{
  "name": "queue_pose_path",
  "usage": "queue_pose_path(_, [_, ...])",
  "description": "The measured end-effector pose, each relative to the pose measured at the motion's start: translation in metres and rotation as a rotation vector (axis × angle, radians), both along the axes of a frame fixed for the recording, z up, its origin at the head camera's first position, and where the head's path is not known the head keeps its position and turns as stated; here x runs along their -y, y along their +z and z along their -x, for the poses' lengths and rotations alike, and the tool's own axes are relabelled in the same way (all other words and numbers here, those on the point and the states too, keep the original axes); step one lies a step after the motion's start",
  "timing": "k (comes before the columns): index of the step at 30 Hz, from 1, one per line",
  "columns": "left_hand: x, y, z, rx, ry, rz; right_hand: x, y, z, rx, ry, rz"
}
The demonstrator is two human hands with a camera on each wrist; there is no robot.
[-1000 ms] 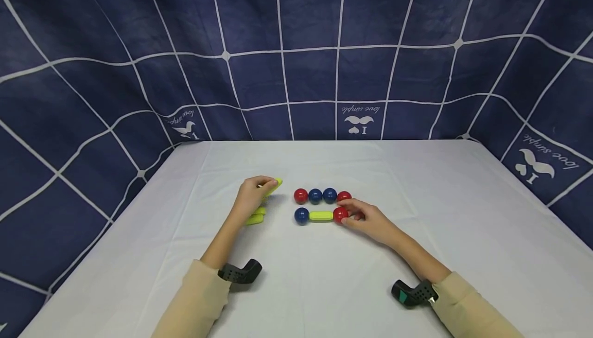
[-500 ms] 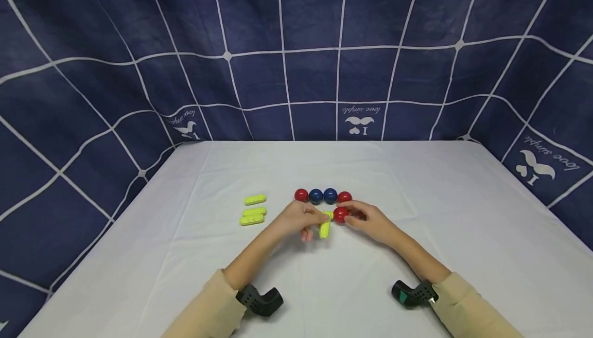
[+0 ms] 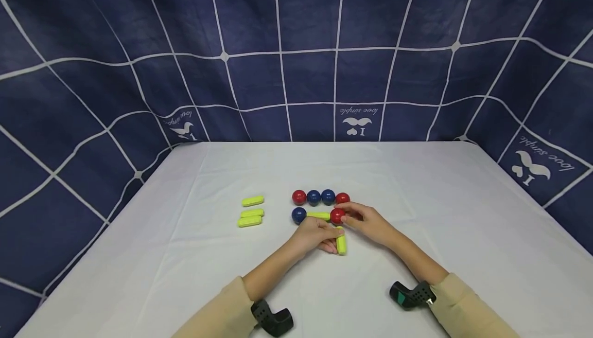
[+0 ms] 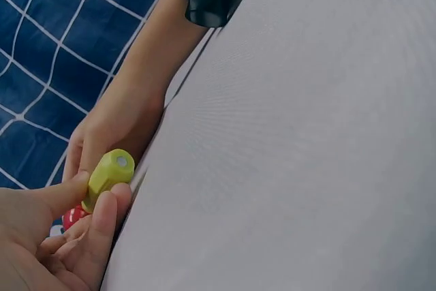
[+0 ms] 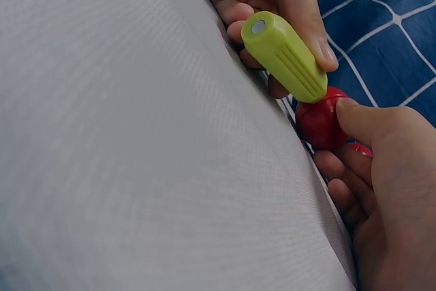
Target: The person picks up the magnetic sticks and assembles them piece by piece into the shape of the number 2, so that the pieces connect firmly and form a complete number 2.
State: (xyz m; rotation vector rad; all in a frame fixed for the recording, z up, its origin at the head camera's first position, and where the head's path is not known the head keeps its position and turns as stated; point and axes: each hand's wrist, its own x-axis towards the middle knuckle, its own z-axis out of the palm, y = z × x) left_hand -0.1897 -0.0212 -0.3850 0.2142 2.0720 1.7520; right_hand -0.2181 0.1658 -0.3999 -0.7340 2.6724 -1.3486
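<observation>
On the white table (image 3: 417, 189), one link looked done and plenty was left

In the middle of it you had both hands busy. Your left hand (image 3: 315, 236) was pinching the held rod (image 3: 341, 244) between thumb and fingers; your right hand (image 3: 368, 220) was clamped on the front red ball (image 3: 337, 216).

Next size down was the front piece: a linking rod (image 3: 318, 215) lying in line between the front blue ball (image 3: 298, 215) and that red one. I'd call that join done.

The held rod pointed from the red ball back toward you, roughly square to the linking rod. Its far end was at or right beside the ball; I couldn't tell if it had attached, so I'd say half done at best.

Unused, by the look of it: a lone rod (image 3: 252, 201) and a touching pair of rods (image 3: 249, 221) off to your left, plus four spare balls (image 3: 313, 197) lined up behind the front piece, red-blue-blue-red, with no rods on them.

Tiniest bit: a grey disc (image 5: 258, 27) showed on the held rod's free end. Magnet, I'd guess.
</observation>
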Motion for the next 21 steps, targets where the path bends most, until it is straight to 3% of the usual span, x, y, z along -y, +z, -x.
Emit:
queue_pose_path(11, [-0.003, -0.001, 0.003, -0.043, 0.050, 0.022, 0.002, 0.002, 0.000, 0.004, 0.022, -0.002])
queue_pose_path(19, [-0.003, -0.003, 0.004, -0.049, 0.057, 0.023, 0.010, 0.027, -0.015, 0.014, 0.023, -0.013])
queue_pose_path(21, [-0.003, -0.003, 0.004, -0.055, 0.060, 0.024, 0.010, 0.026, -0.015, 0.023, 0.026, -0.005])
